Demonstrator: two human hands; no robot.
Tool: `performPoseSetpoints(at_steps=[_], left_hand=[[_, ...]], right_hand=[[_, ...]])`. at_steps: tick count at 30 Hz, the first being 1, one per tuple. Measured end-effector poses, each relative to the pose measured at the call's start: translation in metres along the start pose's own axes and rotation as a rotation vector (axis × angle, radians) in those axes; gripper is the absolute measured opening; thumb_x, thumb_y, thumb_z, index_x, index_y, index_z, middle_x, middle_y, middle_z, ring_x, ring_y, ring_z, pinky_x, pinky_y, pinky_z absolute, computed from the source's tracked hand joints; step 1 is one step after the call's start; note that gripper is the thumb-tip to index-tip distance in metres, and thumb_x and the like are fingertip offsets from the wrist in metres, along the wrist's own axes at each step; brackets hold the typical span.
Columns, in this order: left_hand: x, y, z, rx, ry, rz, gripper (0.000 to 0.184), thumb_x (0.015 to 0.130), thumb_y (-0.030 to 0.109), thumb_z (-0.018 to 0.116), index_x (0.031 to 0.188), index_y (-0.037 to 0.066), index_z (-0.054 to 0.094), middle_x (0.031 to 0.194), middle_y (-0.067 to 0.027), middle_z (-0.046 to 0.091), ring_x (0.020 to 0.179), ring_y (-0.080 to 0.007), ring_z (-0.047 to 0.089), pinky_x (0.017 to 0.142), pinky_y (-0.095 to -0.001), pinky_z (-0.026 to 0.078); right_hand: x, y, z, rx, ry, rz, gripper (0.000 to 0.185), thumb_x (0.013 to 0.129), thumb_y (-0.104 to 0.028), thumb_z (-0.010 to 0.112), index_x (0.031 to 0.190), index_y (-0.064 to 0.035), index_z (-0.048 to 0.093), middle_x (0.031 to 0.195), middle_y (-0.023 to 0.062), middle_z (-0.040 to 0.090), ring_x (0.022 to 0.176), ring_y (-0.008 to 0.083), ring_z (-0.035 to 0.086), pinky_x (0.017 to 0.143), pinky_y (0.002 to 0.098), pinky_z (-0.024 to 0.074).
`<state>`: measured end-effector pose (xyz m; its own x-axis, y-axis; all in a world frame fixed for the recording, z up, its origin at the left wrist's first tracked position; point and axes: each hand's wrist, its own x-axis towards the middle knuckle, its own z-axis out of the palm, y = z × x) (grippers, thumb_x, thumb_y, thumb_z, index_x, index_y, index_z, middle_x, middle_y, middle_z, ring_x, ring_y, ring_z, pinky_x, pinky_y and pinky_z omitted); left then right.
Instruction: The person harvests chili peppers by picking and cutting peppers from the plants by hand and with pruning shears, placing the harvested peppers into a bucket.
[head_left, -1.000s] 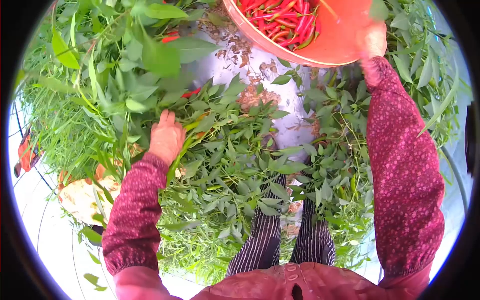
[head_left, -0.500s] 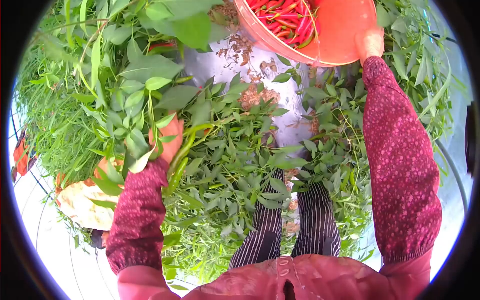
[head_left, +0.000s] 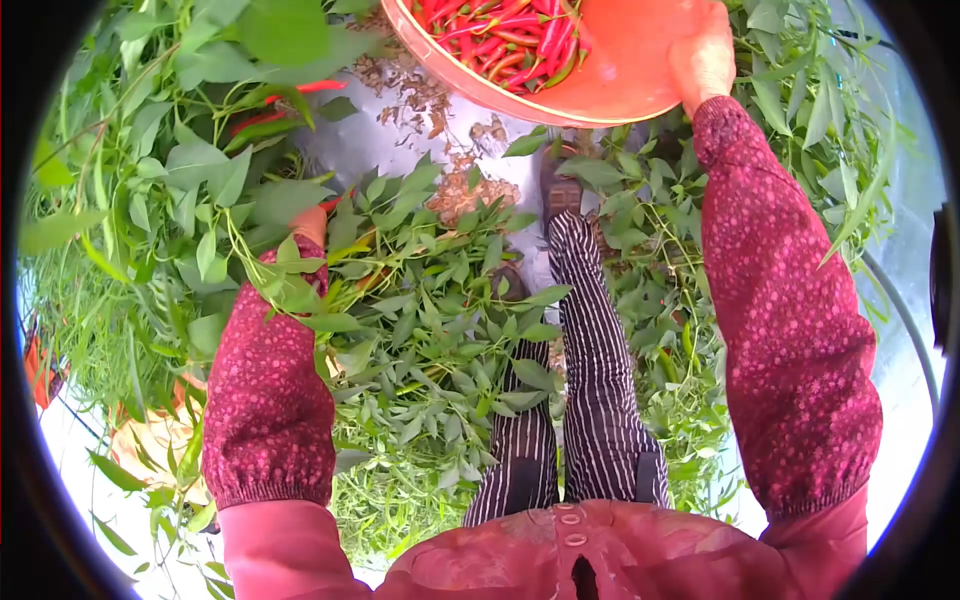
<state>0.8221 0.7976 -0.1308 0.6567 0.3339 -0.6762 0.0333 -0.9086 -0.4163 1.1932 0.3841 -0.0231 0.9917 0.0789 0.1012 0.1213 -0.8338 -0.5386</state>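
My right hand [head_left: 703,62] grips the rim of an orange-red plastic bucket [head_left: 630,65] at the top of the view. Many red chili peppers [head_left: 505,40] lie inside, heaped toward its left side. On the left, my left hand [head_left: 310,225] reaches in among the leaves of a chili plant [head_left: 215,165]. Foliage covers its fingers, so their grip does not show. Just beyond it, red chilies [head_left: 318,87] hang on the plant, and a bit of red shows close beside the hand.
Leafy chili plants [head_left: 420,310] crowd both sides of a narrow strip of pale ground sheet [head_left: 520,175] strewn with dry leaves [head_left: 470,195]. My legs in striped trousers [head_left: 600,330] stand among the branches. A dark hose [head_left: 905,320] curves along the right.
My left hand has moved forward, deeper into the foliage. The bucket and my right hand have shifted left in view. One foot now shows farther forward on the path.
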Motion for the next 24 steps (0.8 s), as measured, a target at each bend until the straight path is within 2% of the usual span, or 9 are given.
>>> performPoseSetpoints(at_steps=[2, 3, 4, 6, 7, 16, 18, 19, 24], left_hand=[[0.013, -0.006, 0.026, 0.060, 0.095, 0.021, 0.018, 0.082, 0.012, 0.050, 0.091, 0.006, 0.065, 0.085, -0.0160, 0.066, 0.082, -0.0327, 0.064, 0.072, -0.0437, 0.051], [0.020, -0.004, 0.040, 0.059, 0.185, 0.031, 0.019, 0.082, 0.012, 0.050, 0.092, 0.007, 0.065, 0.086, -0.0161, 0.066, 0.083, -0.0325, 0.064, 0.072, -0.0437, 0.051], [0.023, -0.003, 0.046, 0.051, 0.185, 0.041, 0.019, 0.082, 0.012, 0.050, 0.092, 0.007, 0.065, 0.086, -0.0161, 0.066, 0.083, -0.0325, 0.064, 0.072, -0.0437, 0.051], [0.020, -0.010, 0.024, -0.084, -0.159, 0.106, 0.021, 0.085, 0.017, 0.050, 0.097, 0.010, 0.065, 0.088, -0.0162, 0.065, 0.088, -0.0289, 0.064, 0.073, -0.0409, 0.051], [0.016, -0.011, 0.014, -0.190, -0.280, 0.091, 0.017, 0.085, 0.022, 0.051, 0.093, 0.013, 0.064, 0.083, -0.0149, 0.064, 0.085, -0.0290, 0.064, 0.068, -0.0390, 0.050], [0.010, -0.039, -0.002, -0.384, -0.194, -0.019, 0.017, 0.085, 0.024, 0.052, 0.091, 0.013, 0.063, 0.080, -0.0143, 0.063, 0.081, -0.0298, 0.063, 0.067, -0.0396, 0.049], [0.012, -0.046, -0.004, -0.399, -0.184, -0.033, 0.016, 0.085, 0.024, 0.052, 0.090, 0.013, 0.062, 0.079, -0.0141, 0.063, 0.081, -0.0299, 0.063, 0.066, -0.0397, 0.049], [0.010, -0.050, -0.006, -0.411, -0.179, -0.036, 0.016, 0.085, 0.025, 0.053, 0.090, 0.012, 0.062, 0.079, -0.0140, 0.063, 0.080, -0.0300, 0.063, 0.066, -0.0398, 0.049], [0.008, -0.060, -0.011, -0.441, -0.167, -0.061, 0.016, 0.084, 0.026, 0.053, 0.089, 0.012, 0.062, 0.077, -0.0137, 0.062, 0.078, -0.0304, 0.063, 0.065, -0.0401, 0.048]], right_hand=[[0.009, -0.010, -0.003, -0.111, -0.109, 0.254, 0.048, 0.074, -0.006, 0.049, 0.122, -0.0072, 0.048, 0.118, 0.0210, 0.055, 0.113, 0.0366, 0.050, 0.093, 0.0390, 0.0407], [0.000, -0.021, -0.015, -0.069, -0.081, 0.108, 0.051, 0.074, 0.000, 0.045, 0.125, -0.0072, 0.046, 0.118, 0.0173, 0.056, 0.112, 0.0319, 0.053, 0.093, 0.0352, 0.0412], [-0.003, -0.020, -0.014, -0.081, -0.082, 0.110, 0.051, 0.074, 0.000, 0.045, 0.125, -0.0072, 0.046, 0.118, 0.0173, 0.056, 0.112, 0.0319, 0.053, 0.093, 0.0352, 0.0412], [-0.008, -0.032, -0.016, 0.386, -0.054, 0.091, 0.055, 0.075, 0.005, 0.041, 0.129, -0.0057, 0.043, 0.119, 0.0146, 0.057, 0.110, 0.0275, 0.055, 0.092, 0.0322, 0.0420], [-0.009, -0.042, -0.023, 0.097, -0.033, 0.094, 0.058, 0.075, 0.008, 0.039, 0.132, -0.0039, 0.040, 0.121, 0.0153, 0.056, 0.111, 0.0258, 0.054, 0.094, 0.0305, 0.0408], [-0.003, -0.052, -0.032, 0.044, -0.093, 0.164, 0.056, 0.078, 0.004, 0.037, 0.133, -0.0018, 0.037, 0.127, 0.0192, 0.051, 0.119, 0.0310, 0.048, 0.101, 0.0350, 0.0355], [-0.006, -0.047, -0.027, -0.022, -0.029, 0.005, 0.056, 0.078, 0.003, 0.038, 0.133, 0.0003, 0.035, 0.130, 0.0207, 0.048, 0.122, 0.0325, 0.044, 0.102, 0.0361, 0.0333], [-0.006, -0.052, -0.032, -0.024, -0.116, 0.103, 0.055, 0.077, 0.003, 0.040, 0.132, 0.0034, 0.034, 0.130, 0.0232, 0.045, 0.124, 0.0345, 0.041, 0.104, 0.0364, 0.0308], [-0.006, -0.058, -0.027, -0.061, -0.096, 0.083, 0.049, 0.078, 0.002, 0.041, 0.127, 0.0061, 0.037, 0.126, 0.0247, 0.047, 0.121, 0.0363, 0.043, 0.103, 0.0373, 0.0314]])
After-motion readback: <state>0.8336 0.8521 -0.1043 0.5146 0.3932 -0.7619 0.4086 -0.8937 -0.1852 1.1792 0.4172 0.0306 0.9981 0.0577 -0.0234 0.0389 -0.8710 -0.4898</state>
